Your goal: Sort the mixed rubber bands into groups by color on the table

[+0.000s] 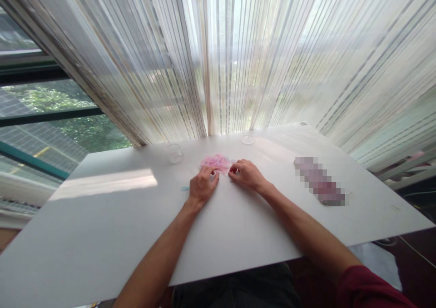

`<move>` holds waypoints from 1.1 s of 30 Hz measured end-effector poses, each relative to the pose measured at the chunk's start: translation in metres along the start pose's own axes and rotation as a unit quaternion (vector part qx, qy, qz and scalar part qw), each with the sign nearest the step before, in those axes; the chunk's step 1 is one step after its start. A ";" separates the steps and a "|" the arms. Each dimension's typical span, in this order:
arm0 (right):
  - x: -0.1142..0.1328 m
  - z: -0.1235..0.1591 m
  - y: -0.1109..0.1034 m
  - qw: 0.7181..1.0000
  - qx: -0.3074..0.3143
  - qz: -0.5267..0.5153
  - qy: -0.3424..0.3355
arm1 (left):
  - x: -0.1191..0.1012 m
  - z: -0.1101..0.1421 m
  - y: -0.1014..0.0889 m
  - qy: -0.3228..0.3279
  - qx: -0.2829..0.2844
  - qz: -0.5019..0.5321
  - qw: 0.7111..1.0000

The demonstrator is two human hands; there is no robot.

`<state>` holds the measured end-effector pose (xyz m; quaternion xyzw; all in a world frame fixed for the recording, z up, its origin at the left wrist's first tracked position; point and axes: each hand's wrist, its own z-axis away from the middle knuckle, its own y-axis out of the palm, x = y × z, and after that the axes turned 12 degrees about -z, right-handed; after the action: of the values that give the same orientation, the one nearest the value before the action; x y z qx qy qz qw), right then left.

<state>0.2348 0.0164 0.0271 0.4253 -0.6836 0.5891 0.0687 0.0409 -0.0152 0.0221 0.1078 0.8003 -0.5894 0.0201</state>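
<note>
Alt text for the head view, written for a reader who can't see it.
A person's bare left hand and bare right hand work at the near edge of a loose pink heap on a white tabletop. Beyond the hands are a clear round container, left, and a clear round flat piece, right. Sheer striped curtains hang behind.

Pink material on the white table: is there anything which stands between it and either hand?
Nothing visible does. The left hand and right hand are right at the pink material. The clear container stands off to the left, outside that space.
</note>
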 end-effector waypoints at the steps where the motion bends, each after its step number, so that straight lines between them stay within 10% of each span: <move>1: 0.000 -0.001 0.000 1.000 0.003 0.002 0.001 | 0.000 0.000 0.000 -0.001 0.000 0.001 1.000; 33: -0.001 0.003 -0.008 0.993 0.006 -0.097 -0.070 | 0.001 0.007 0.003 0.101 -0.067 0.082 0.989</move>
<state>0.2422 0.0144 0.0319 0.5303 -0.6385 0.5527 0.0752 0.0397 -0.0204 0.0169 0.2302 0.8245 -0.5168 -0.0049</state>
